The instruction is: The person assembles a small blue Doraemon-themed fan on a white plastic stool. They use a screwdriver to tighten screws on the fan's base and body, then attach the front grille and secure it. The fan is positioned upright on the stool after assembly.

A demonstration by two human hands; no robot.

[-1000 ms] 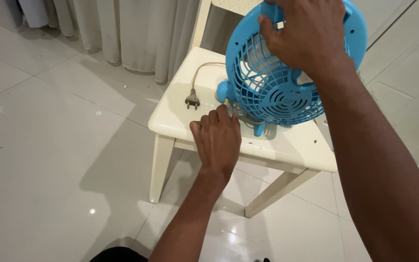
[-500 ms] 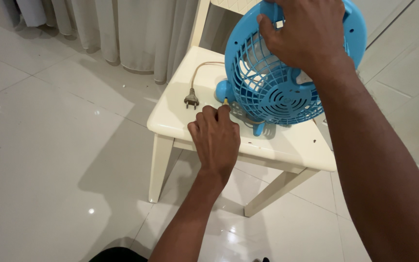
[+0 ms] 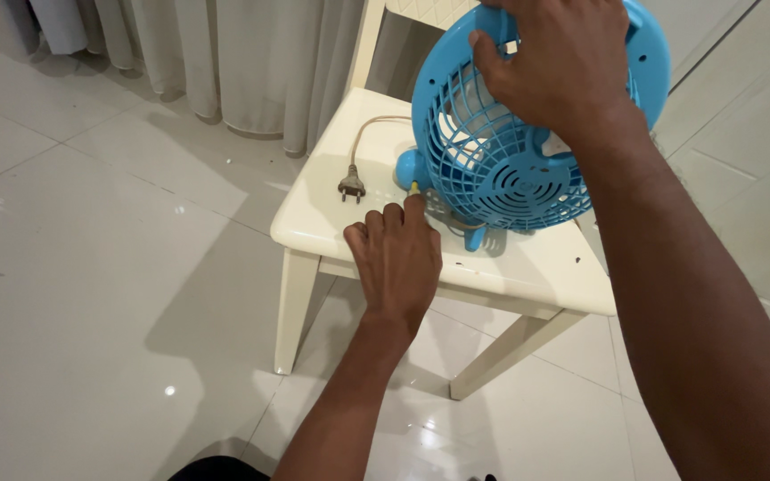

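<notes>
A small blue table fan [image 3: 501, 169] stands on the seat of a cream wooden chair [image 3: 536, 267], its grille facing me. My right hand [image 3: 554, 62] grips the top of the fan's grille and rim. My left hand [image 3: 396, 258] rests at the chair's front edge, fingers curled around a thin tool with a yellow end [image 3: 414, 188]. That end pokes out at the fan's base, beside the blue foot; the rest of the tool is hidden. The fan's beige cord [image 3: 372, 125] curves over the seat to a dark two-pin plug [image 3: 350, 185], lying loose left of my left hand.
Pale curtains [image 3: 251, 62] hang behind the chair at the upper left. Glossy white floor tiles [image 3: 91, 294] surround the chair. Part of the chair's backrest [image 3: 430, 11] shows behind the fan.
My left hand has turned slightly at the fan's base, fingers shifting around the yellow-ended tool. The fan and my right hand have barely moved.
</notes>
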